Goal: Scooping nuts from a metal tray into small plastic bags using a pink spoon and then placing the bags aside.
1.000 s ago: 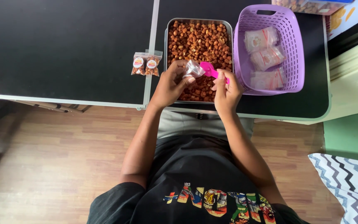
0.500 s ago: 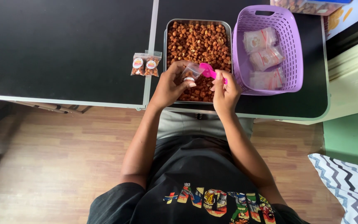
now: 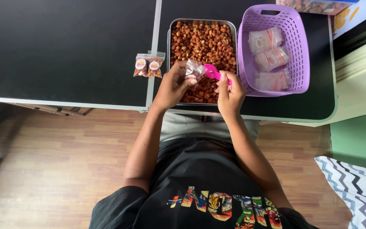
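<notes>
While the left hand [image 3: 175,85] pinches a small clear bag [image 3: 194,68] by its edge, fingers closed on the plastic, the right hand [image 3: 230,91] is clamped around the handle of a pink scoop [image 3: 214,73]. From the right hand, the scoop points toward ten o'clock, and its bowl meets the mouth of the bag. Both are held just above the near end of a metal tray [image 3: 169,42] filled with brown roasted nuts [image 3: 202,40].

At three o'clock from the tray, touching or nearly touching its side, stands a purple basket [image 3: 295,51] holding several clear bags [image 3: 272,57]; what they hold cannot be made out. At nine o'clock from the tray, just across the pale seam in the black table [image 3: 64,51], lie two filled packets [image 3: 149,65] side by side, each with a round sticker. At six o'clock from the table lies a wooden floor [image 3: 56,161], and a zigzag-patterned cloth [image 3: 352,186] shows at the lower right corner.
</notes>
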